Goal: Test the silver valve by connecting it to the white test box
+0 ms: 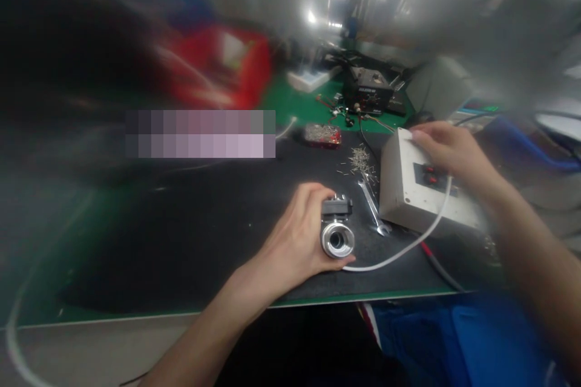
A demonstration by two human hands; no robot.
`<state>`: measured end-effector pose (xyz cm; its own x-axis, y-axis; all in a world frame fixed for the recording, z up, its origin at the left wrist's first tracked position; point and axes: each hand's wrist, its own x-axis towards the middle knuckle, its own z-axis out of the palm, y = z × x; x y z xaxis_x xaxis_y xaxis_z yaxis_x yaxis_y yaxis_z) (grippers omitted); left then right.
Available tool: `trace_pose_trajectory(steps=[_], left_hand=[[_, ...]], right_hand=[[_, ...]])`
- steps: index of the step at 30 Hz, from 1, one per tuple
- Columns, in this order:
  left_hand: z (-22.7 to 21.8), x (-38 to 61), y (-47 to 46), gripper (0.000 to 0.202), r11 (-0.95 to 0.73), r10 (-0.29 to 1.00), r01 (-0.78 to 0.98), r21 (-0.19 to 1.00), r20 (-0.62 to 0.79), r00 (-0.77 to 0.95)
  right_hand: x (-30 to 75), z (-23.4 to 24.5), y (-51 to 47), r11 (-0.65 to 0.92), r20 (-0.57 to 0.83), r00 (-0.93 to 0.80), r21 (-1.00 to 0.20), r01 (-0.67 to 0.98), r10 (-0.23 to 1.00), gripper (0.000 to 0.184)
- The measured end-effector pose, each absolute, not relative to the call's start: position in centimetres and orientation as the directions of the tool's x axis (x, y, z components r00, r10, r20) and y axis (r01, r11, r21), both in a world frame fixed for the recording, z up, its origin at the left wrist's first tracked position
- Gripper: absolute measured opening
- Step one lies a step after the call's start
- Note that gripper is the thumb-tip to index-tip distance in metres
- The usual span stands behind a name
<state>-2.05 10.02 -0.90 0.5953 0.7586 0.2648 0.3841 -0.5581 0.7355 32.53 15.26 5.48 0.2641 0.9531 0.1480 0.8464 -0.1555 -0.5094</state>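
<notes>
Near the table's front edge, the left hand (pixel 297 236) has its fingers wrapped around a short silver metal valve fitting (pixel 337 231), open bore toward the camera. The right hand (pixel 447 148) rests fingers flat on a white switch box (pixel 403 187), steadying it; a steel spanner (pixel 373 207) lies between.

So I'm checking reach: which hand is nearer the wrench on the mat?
Left. The left hand, gripping a metal valve fitting, sits just left of the wrench; the right hand rests on the white box beyond it.
</notes>
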Motion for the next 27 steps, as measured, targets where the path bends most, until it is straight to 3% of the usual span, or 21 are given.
trace_pose_trajectory(steps=[14, 27], left_hand=[[-1.0, -2.4, 9.5, 0.103, -0.612, 0.730, 0.364, 0.702, 0.325, 0.601], [-1.2, -2.5, 9.2, 0.092, -0.648, 0.708, 0.333, 0.685, 0.381, 0.595]], right_hand=[[33.4, 5.0, 14.9, -0.167, 0.084, 0.273, -0.613, 0.772, 0.958, 0.045], [32.9, 5.4, 14.6, -0.175, 0.086, 0.279, -0.596, 0.784, 0.956, 0.039]])
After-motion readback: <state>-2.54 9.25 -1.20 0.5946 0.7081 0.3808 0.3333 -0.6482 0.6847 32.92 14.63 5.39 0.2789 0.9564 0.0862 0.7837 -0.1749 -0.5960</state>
